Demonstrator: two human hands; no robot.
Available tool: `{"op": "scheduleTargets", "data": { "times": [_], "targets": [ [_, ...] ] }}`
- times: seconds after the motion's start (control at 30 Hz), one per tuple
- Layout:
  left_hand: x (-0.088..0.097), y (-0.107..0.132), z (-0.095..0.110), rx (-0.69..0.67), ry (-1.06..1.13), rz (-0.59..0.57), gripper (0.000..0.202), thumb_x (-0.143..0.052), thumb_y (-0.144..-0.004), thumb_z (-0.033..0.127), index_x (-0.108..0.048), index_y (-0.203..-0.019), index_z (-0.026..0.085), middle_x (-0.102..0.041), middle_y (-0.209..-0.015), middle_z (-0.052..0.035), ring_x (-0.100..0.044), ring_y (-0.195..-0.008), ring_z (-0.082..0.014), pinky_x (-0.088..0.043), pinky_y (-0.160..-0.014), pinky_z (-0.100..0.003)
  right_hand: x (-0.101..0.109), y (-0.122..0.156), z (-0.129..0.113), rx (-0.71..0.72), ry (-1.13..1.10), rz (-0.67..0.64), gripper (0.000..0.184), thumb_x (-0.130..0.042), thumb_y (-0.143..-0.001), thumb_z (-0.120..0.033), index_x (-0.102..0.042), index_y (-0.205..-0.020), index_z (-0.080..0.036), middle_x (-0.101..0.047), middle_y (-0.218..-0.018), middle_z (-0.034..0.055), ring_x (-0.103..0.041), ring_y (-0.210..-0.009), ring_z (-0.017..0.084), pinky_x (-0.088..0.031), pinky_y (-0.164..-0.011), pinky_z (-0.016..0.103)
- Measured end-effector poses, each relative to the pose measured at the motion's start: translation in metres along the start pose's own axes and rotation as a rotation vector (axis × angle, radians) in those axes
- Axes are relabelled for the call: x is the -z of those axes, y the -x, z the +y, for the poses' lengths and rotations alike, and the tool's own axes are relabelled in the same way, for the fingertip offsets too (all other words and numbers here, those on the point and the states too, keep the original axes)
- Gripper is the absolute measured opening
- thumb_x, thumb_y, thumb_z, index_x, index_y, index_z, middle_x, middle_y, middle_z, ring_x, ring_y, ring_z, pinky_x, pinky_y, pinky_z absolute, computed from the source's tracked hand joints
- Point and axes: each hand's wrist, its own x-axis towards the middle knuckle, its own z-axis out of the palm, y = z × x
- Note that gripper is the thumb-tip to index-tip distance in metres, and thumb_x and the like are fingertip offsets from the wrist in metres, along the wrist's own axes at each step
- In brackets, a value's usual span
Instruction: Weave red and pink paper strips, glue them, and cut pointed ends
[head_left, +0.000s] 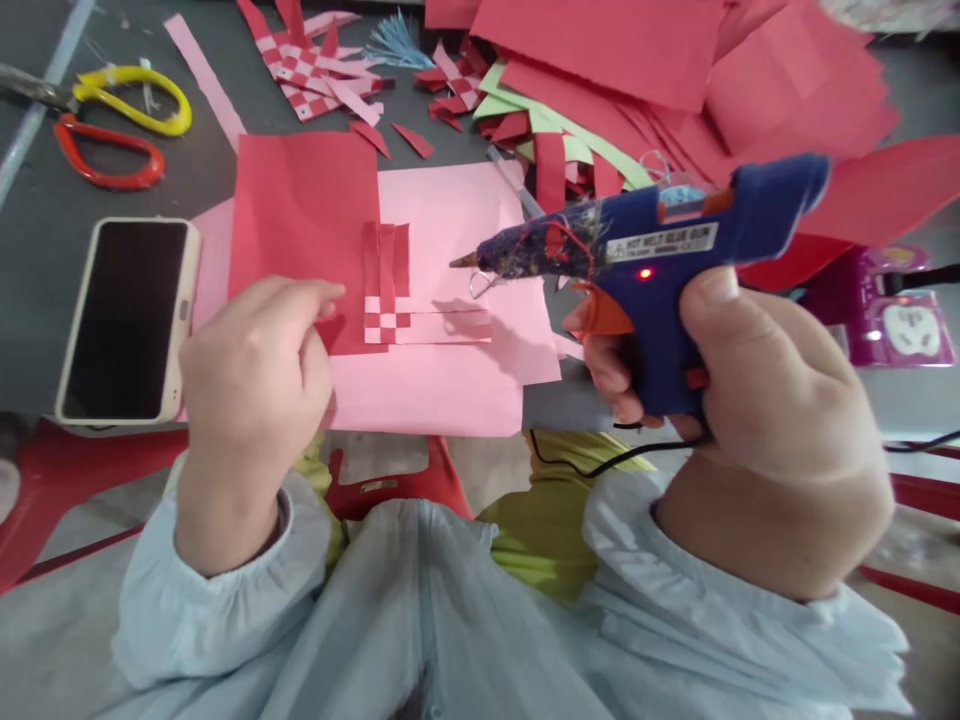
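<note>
My right hand (780,380) is wrapped round the handle of a blue hot glue gun (660,240), with fingers by its orange trigger and a red light lit on its side. The nozzle points left, above a pink sheet (442,200). Below and left of the nozzle lies a small woven piece of red and pink paper strips (386,315), checkered at its corner. My left hand (259,350) hovers at the left of this piece, over a red sheet (300,220). Its fingers are loosely bent, thumb and forefinger apart, and nothing shows in them.
A phone (124,320) lies at the left, below scissors (127,120) with yellow and red handles. Along the back are woven paper pieces (311,70), a blue tassel (397,40) and stacked red paper (600,50). A black cord (637,455) trails from the gun; a purple box (892,310) stands right.
</note>
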Motion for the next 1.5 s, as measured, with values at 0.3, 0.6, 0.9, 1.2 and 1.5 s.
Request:
{"op": "scheduleTargets", "data": {
  "times": [0.3,0.6,0.9,1.2,1.5],
  "targets": [
    [-0.017,-0.002,0.001,-0.128,0.006,-0.14,0.055,-0.037,-0.089,0.006,-0.053,-0.141,0.016,-0.072,-0.121,-0.01,-0.065,-0.116,-0.0259,-0.054,-0.101,-0.042,-0.006,-0.007,-0.001,0.008,-0.076,-0.026,0.048,-0.053,-0.094,-0.061,-0.067,-0.069,-0.022,-0.057,-0.051,-0.0024,-0.044,-0.035,0.007,-0.03,-0.032,0.02],
    [-0.023,-0.004,0.006,-0.218,-0.056,-0.232,0.042,-0.041,-0.088,0.006,-0.062,-0.123,0.013,-0.071,-0.115,-0.0129,-0.065,-0.111,-0.0278,-0.056,-0.096,-0.042,-0.004,-0.012,0.002,0.006,-0.078,-0.069,0.05,-0.054,-0.091,-0.066,-0.068,-0.077,-0.02,-0.058,-0.054,-0.0023,-0.05,-0.036,0.007,-0.028,-0.029,0.02],
    [-0.023,-0.004,0.013,-0.192,-0.137,-0.336,0.044,-0.039,-0.088,0.008,-0.065,-0.121,0.018,-0.065,-0.115,-0.0137,-0.063,-0.106,-0.0286,-0.058,-0.077,-0.039,-0.006,-0.013,-0.003,-0.003,-0.077,-0.09,0.046,-0.051,-0.095,-0.061,-0.068,-0.081,-0.021,-0.057,-0.053,-0.0034,-0.047,-0.037,0.005,-0.025,-0.028,0.018],
    [-0.027,-0.003,0.012,-0.208,-0.17,-0.293,0.043,-0.038,-0.091,0.01,-0.064,-0.125,0.018,-0.065,-0.116,-0.0136,-0.064,-0.106,-0.0284,-0.059,-0.077,-0.038,-0.002,-0.011,0.0,-0.024,-0.083,-0.011,0.041,-0.051,-0.098,-0.052,-0.069,-0.077,-0.022,-0.058,-0.057,-0.0007,-0.052,-0.039,0.008,-0.028,-0.029,0.021],
    [-0.027,-0.001,0.01,-0.232,-0.184,-0.212,0.046,-0.042,-0.09,0.01,-0.057,-0.134,0.009,-0.068,-0.117,-0.0161,-0.064,-0.109,-0.0285,-0.058,-0.091,-0.042,0.002,-0.01,-0.002,-0.093,-0.076,0.034,0.044,-0.046,-0.099,-0.049,-0.067,-0.073,-0.021,-0.058,-0.054,0.0005,-0.048,-0.038,0.007,-0.027,-0.028,0.018]
  ]
}}
